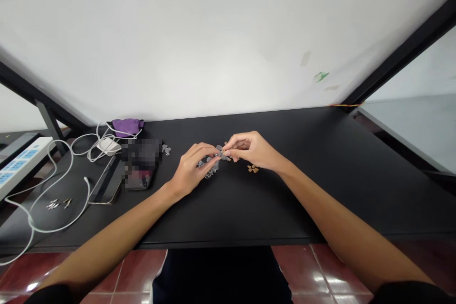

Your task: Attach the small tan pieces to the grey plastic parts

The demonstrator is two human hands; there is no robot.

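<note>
Over the middle of the black table, my left hand (194, 166) pinches a small clear plastic piece (219, 151) between thumb and fingers. My right hand (252, 149) is closed in a pinch right beside it, fingertips meeting at the same piece; what it holds is too small to make out. A pile of small clear plastic pieces (211, 171) lies under and beside my left fingers, partly hidden by them. Several small tan pieces (253, 168) lie below my right hand, and a few more tan bits show near its fingertips.
Left on the black table (228, 218) are more clear pieces (166, 149), a phone (107, 180), a partly blurred dark object (140, 166), a purple pouch (127, 127), a white cable (53, 232), small metal pieces (53, 204) and a power strip (23, 164). A white wall (213, 47) stands behind.
</note>
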